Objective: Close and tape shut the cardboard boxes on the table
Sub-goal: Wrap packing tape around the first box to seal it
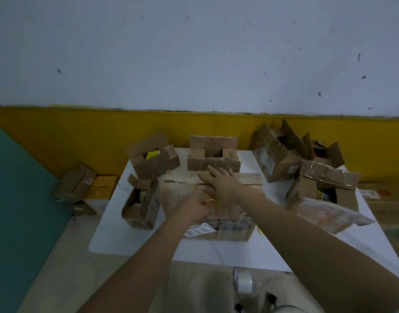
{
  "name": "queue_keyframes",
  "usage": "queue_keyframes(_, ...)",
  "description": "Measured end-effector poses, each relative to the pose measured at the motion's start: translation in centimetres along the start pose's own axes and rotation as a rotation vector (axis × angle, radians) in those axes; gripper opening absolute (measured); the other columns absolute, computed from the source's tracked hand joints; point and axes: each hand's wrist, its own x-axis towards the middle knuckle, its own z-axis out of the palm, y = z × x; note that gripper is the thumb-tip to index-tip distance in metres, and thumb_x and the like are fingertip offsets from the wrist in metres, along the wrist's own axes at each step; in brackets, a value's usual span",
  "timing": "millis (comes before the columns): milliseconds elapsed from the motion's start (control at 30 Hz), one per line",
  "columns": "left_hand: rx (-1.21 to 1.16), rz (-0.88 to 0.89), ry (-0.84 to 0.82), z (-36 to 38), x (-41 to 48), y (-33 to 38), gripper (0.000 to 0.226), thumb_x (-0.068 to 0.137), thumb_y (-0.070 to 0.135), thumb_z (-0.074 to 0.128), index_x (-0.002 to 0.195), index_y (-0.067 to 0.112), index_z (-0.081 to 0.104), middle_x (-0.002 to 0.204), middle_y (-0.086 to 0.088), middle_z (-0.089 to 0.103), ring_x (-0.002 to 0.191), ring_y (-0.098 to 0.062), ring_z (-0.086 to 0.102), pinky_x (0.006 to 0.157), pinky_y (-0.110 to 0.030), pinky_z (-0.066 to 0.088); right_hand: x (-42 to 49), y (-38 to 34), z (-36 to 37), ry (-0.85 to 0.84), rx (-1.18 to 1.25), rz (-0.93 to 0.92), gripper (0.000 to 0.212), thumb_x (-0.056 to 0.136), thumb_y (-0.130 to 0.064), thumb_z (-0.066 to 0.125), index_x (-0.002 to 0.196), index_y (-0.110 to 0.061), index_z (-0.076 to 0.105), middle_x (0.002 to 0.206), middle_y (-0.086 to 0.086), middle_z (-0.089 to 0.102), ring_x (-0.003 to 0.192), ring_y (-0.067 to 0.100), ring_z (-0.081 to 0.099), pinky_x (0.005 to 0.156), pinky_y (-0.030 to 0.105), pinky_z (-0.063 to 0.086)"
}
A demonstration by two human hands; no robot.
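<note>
Small open box (139, 199): tabletop (117, 233) L side, untaped.
Left hand (194, 207): grip curled over what looks like tape (209, 199); too blurred to confirm hold.
Centre box (176, 193): mid-tabletop, flaps down. Prob. light, thin card, dents easily; press flat nr seam, don't squeeze.
Right hand (218, 180): grip wide, palm flat on flaps.
R boxes (277, 159): open.

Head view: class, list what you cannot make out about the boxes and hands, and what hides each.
Head view: whatever the left hand grips is blurred.
Head view: the top seam of the middle box is partly covered by both hands, the right hand lying flat.
Head view: the label on its front is too small to read.
Head view: the inside of the back box is too dark.
</note>
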Motion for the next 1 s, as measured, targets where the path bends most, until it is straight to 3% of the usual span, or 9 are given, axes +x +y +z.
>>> queue_keyframes(100, 0.561, 0.415, 0.295, -4.6, -0.4, -0.4, 0.029, 0.092, 0.037, 0.059, 0.113, 0.018, 0.06, 0.115, -0.004, 0.064, 0.106, -0.023, 0.061, 0.076, -0.024, 0.045, -2.9, -0.5, 1.9, 0.068, -0.028, -0.021, 0.077, 0.09, -0.075, 0.006, 0.155, -0.037, -0.012, 0.163, 0.003, -0.02, 0.15, 0.031, -0.014, 0.12, 0.053, -0.01)
queue_keyframes(167, 0.839, 0.504, 0.166, -5.5, 0.9, -1.0, 0.085, 0.084, 0.059, 0.062, 0.149, 0.014, 0.031, 0.15, -0.008, 0.038, 0.139, -0.028, 0.035, 0.108, -0.037, 0.035, -3.2, -0.5, 2.1, 0.048, -0.065, -0.032, 0.108, 0.068, -0.093, 0.0, 0.154, -0.031, -0.018, 0.161, 0.007, -0.025, 0.149, 0.033, -0.019, 0.119, 0.055, -0.012)
queue_keyframes(267, 1.073, 0.411, 0.046, -4.3, 3.9, -3.0, 0.124, 0.079, 0.071, 0.06, 0.153, 0.006, -0.015, 0.161, -0.02, -0.009, 0.149, -0.038, -0.005, 0.12, -0.053, 0.007, -2.8, 0.0, 1.6, -0.006, -0.143, -0.065, 0.125, 0.068, -0.093, 0.039, 0.153, -0.024, -0.022, 0.16, 0.012, -0.026, 0.148, 0.038, -0.016, 0.118, 0.057, -0.009)
queue_keyframes(367, 1.129, 0.449, 0.192, -3.4, 6.1, -4.8, 0.122, 0.079, 0.07, 0.06, 0.154, 0.004, -0.011, 0.157, -0.024, 0.01, 0.145, -0.041, 0.015, 0.118, -0.053, 0.015, -2.4, 0.9, 1.7, 0.013, -0.232, -0.089, 0.126, 0.073, -0.076, 0.061, 0.152, -0.024, -0.023, 0.162, 0.019, -0.01, 0.149, 0.04, -0.004, 0.12, 0.056, -0.002)
queue_keyframes(600, 1.15, 0.582, 0.368, -2.3, 6.8, -7.0, 0.11, 0.07, 0.067, 0.068, 0.146, -0.004, 0.033, 0.14, -0.028, 0.046, 0.121, -0.046, 0.051, 0.097, -0.056, 0.046, -3.2, -0.5, 1.7, -0.021, -0.32, -0.083, 0.103, 0.09, -0.066, 0.044, 0.153, -0.02, -0.022, 0.159, 0.03, -0.009, 0.147, 0.048, -0.003, 0.118, 0.062, 0.003)
queue_keyframes(733, 1.131, 0.513, 0.362, -1.9, 6.8, -6.9, 0.087, 0.077, 0.053, 0.051, 0.144, -0.002, 0.039, 0.143, -0.032, 0.043, 0.126, -0.05, 0.048, 0.099, -0.058, 0.044, -4.0, -0.9, 1.5, -0.007, -0.329, -0.097, 0.1, 0.091, -0.065, 0.047, 0.154, -0.024, -0.018, 0.159, 0.029, -0.007, 0.147, 0.048, -0.001, 0.118, 0.062, 0.003)
queue_keyframes(800, 1.071, 0.467, 0.396, -1.5, 5.8, -6.2, 0.09, 0.081, 0.047, 0.061, 0.151, 0.001, 0.027, 0.153, -0.031, 0.029, 0.141, -0.047, 0.03, 0.114, -0.057, 0.03, -4.2, -0.7, 1.4, 0.002, -0.316, -0.081, 0.104, 0.088, -0.066, 0.052, 0.154, -0.028, -0.019, 0.16, 0.026, -0.008, 0.148, 0.046, -0.002, 0.119, 0.06, 0.001)
queue_keyframes(900, 1.04, 0.419, 0.415, 0.0, 4.0, -4.9, 0.091, 0.094, 0.05, 0.049, 0.154, -0.002, 0.003, 0.16, -0.028, -0.001, 0.15, -0.04, 0.0, 0.122, -0.052, 0.008, -5.1, -0.3, 1.0, 0.036, -0.269, -0.082, 0.107, 0.083, -0.076, 0.049, 0.155, -0.03, -0.014, 0.162, 0.02, -0.011, 0.15, 0.039, -0.004, 0.119, 0.059, 0.001)
queue_keyframes(1000, 0.969, 0.575, 0.448, 1.3, 1.7, -4.7, 0.107, 0.079, 0.057, 0.067, 0.15, -0.007, 0.019, 0.157, -0.029, 0.018, 0.147, -0.041, 0.02, 0.117, -0.053, 0.023, -7.4, 0.7, 1.0, 0.156, -0.102, -0.095, 0.094, 0.086, -0.08, 0.03, 0.156, -0.03, -0.009, 0.163, 0.011, -0.016, 0.151, 0.031, -0.011, 0.12, 0.056, -0.003)
